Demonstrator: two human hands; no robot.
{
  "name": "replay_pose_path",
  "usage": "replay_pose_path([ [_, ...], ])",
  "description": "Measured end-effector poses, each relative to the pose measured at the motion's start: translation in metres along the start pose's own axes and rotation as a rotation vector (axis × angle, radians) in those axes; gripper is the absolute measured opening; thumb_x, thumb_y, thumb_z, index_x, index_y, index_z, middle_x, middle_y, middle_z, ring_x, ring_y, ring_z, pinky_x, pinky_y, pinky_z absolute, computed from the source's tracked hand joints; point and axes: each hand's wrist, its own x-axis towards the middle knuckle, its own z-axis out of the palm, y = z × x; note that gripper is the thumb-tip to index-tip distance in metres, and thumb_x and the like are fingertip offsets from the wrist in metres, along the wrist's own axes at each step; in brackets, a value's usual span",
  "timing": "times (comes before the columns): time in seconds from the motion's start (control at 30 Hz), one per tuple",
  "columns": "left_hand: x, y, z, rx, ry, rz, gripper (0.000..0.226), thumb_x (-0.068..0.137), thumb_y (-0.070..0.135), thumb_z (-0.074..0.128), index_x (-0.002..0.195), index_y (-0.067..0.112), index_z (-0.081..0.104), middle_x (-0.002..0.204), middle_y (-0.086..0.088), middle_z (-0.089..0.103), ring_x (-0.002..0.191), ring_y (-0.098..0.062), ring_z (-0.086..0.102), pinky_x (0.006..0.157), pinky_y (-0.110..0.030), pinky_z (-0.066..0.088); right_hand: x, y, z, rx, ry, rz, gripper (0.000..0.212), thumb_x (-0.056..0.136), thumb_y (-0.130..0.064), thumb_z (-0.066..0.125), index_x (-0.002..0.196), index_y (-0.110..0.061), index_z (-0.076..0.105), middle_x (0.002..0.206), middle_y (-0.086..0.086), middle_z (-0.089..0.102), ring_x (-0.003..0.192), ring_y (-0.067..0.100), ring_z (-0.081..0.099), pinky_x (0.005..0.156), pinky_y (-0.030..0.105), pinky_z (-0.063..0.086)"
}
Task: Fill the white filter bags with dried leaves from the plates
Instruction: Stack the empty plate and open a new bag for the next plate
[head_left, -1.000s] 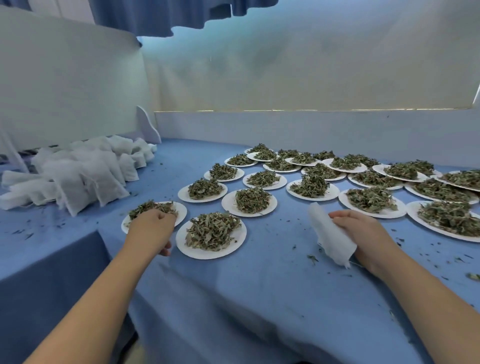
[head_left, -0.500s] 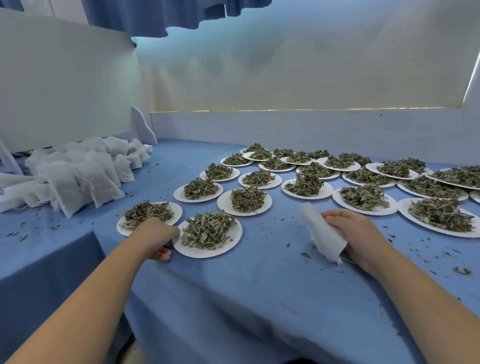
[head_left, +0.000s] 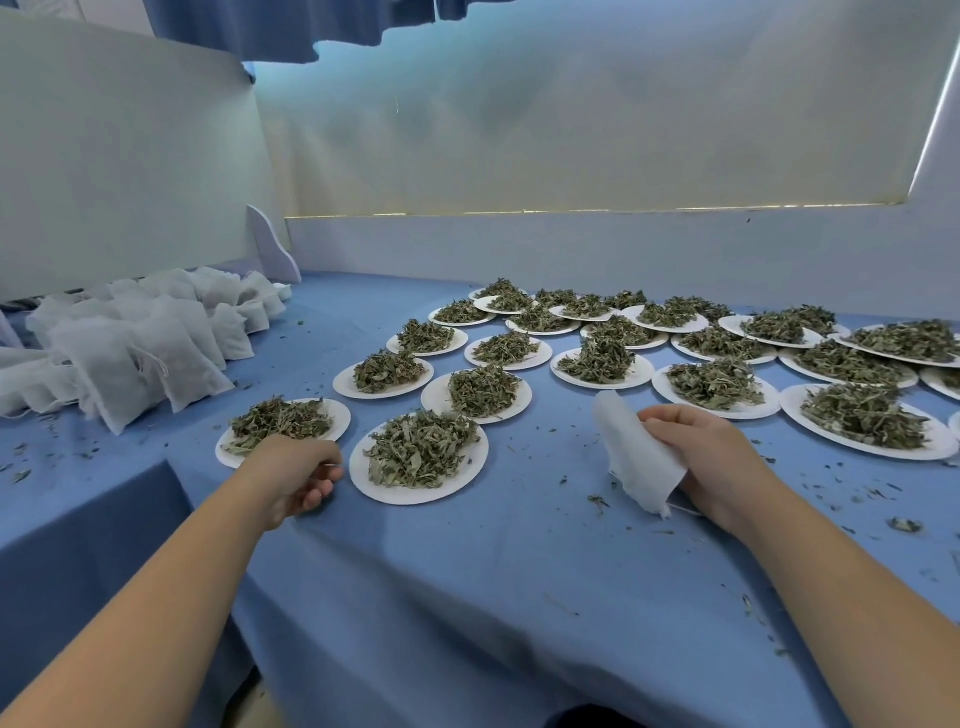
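While the right hand (head_left: 711, 462) grips a soft white fabric filter bag (head_left: 636, 462), fingers curled over its upper edge, the left hand (head_left: 291, 473) sits knuckles-up over the near rim of a round white paper plate (head_left: 337, 418) at the left corner of the blue-clothed counter (head_left: 493, 597). Its fingers are curled under, and I cannot tell from this view whether they pinch anything or close on nothing.

Just beside that hand, on its right, lies a second white plate (head_left: 415, 498) heaped with dried grey-green leaves (head_left: 418, 452). This heap sits between the two hands — close against the left one, well apart from the filter bag. The bag stands on its lower end on the cloth, its long axis rising away from me and leaning left, toward the heap. A thin string (head_left: 685, 509) trails at the lower end by the wrist, and I cannot make out which end is the mouth.

I judge the filling of this bag has not yet begun. The left hand is plainly the nearer one to scoop, and the load must then travel rightward to the bag — whose mouth needs opening first.

Stuffed white bags (head_left: 130, 364) are piled at far left. More loaded plates (head_left: 660, 384) spread across the back and right, with leaf crumbs scattered on the cloth.
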Motion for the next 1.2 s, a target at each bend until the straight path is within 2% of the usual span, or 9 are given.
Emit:
replay_pose_path([
  [0.13, 0.001, 0.002, 0.005, 0.046, 0.008, 0.025, 0.012, 0.082, 0.005, 0.064, 0.074, -0.002, 0.059, 0.061, -0.011, 0.056, 0.041, -0.019, 0.047, 0.036, -0.017, 0.040, 0.001, 0.001, -0.001, -0.011, -0.014, -0.003, 0.013, 0.091, -0.011, 0.059, 0.085, -0.013, 0.070, 0.077, 0.003, 0.070, 0.064, 0.019, 0.063, 0.046, 0.028, 0.049],
  [0.27, 0.001, 0.011, 0.011, 0.209, -0.037, 0.009, 0.015, 0.079, 0.007, 0.070, 0.077, -0.002, 0.058, 0.066, -0.012, 0.051, 0.038, -0.019, 0.044, 0.039, -0.021, 0.045, 0.002, 0.002, -0.001, -0.009, -0.036, -0.010, 0.014, 0.091, -0.009, 0.059, 0.085, -0.013, 0.070, 0.073, 0.003, 0.071, 0.058, 0.016, 0.065, 0.045, 0.028, 0.049],
  [0.47, 0.003, 0.023, 0.013, 0.313, -0.066, -0.046, 0.018, 0.080, 0.004, 0.072, 0.082, 0.001, 0.054, 0.074, -0.011, 0.048, 0.048, -0.019, 0.045, 0.041, -0.021, 0.048, 0.002, 0.003, -0.001, -0.052, -0.048, -0.014, 0.015, 0.091, -0.011, 0.059, 0.084, -0.015, 0.072, 0.077, 0.003, 0.071, 0.064, 0.019, 0.064, 0.049, 0.030, 0.049],
  [0.57, 0.003, 0.026, 0.013, 0.269, -0.075, -0.091, 0.014, 0.081, 0.004, 0.071, 0.085, 0.002, 0.057, 0.076, -0.011, 0.051, 0.053, -0.019, 0.050, 0.038, -0.018, 0.047, 0.002, 0.003, -0.001, -0.054, -0.050, -0.016, 0.014, 0.091, -0.011, 0.059, 0.085, -0.014, 0.071, 0.078, 0.003, 0.071, 0.067, 0.021, 0.064, 0.050, 0.030, 0.049],
  [0.77, 0.004, 0.028, 0.012, 0.081, -0.091, -0.102, 0.014, 0.083, 0.003, 0.069, 0.091, 0.003, 0.057, 0.074, -0.009, 0.056, 0.042, -0.014, 0.059, 0.035, -0.016, 0.045, 0.002, 0.003, -0.001, -0.038, -0.042, -0.015, 0.012, 0.091, -0.011, 0.059, 0.087, -0.013, 0.070, 0.080, 0.005, 0.069, 0.069, 0.022, 0.062, 0.051, 0.031, 0.049],
  [0.87, 0.005, 0.021, 0.015, -0.068, -0.093, -0.128, 0.017, 0.083, 0.000, 0.068, 0.098, 0.000, 0.059, 0.076, -0.010, 0.055, 0.037, -0.010, 0.056, 0.035, -0.016, 0.047, 0.003, 0.002, -0.002, -0.006, -0.025, -0.023, 0.011, 0.091, -0.011, 0.060, 0.087, -0.013, 0.070, 0.082, 0.006, 0.068, 0.072, 0.023, 0.061, 0.058, 0.034, 0.050],
  [0.93, 0.006, 0.017, 0.017, -0.132, -0.109, -0.141, 0.020, 0.083, -0.001, 0.068, 0.101, -0.001, 0.060, 0.072, -0.009, 0.052, 0.035, -0.009, 0.052, 0.034, -0.016, 0.046, 0.003, 0.001, -0.005, -0.008, 0.008, -0.041, 0.013, 0.090, -0.012, 0.061, 0.084, -0.016, 0.071, 0.081, 0.004, 0.068, 0.072, 0.022, 0.059, 0.060, 0.034, 0.048],
  [1.07, 0.005, 0.018, 0.022, -0.214, -0.165, -0.140, 0.019, 0.083, -0.003, 0.067, 0.101, -0.001, 0.060, 0.068, -0.008, 0.050, 0.035, -0.008, 0.051, 0.034, -0.015, 0.045, 0.006, -0.008, -0.021, -0.003, 0.112, -0.123, 0.016, 0.090, -0.010, 0.060, 0.082, -0.019, 0.070, 0.083, 0.003, 0.065, 0.070, 0.019, 0.057, 0.051, 0.028, 0.046],
  [1.2, 0.000, 0.027, 0.034, -0.231, -0.245, -0.127, 0.013, 0.084, -0.002, 0.066, 0.095, 0.003, 0.059, 0.067, -0.006, 0.052, 0.035, -0.006, 0.051, 0.032, -0.013, 0.043, 0.007, -0.021, -0.057, -0.070, 0.205, -0.184, 0.016, 0.092, -0.011, 0.057, 0.087, -0.021, 0.069, 0.095, 0.005, 0.061, 0.078, 0.021, 0.056, 0.057, 0.032, 0.049],
])
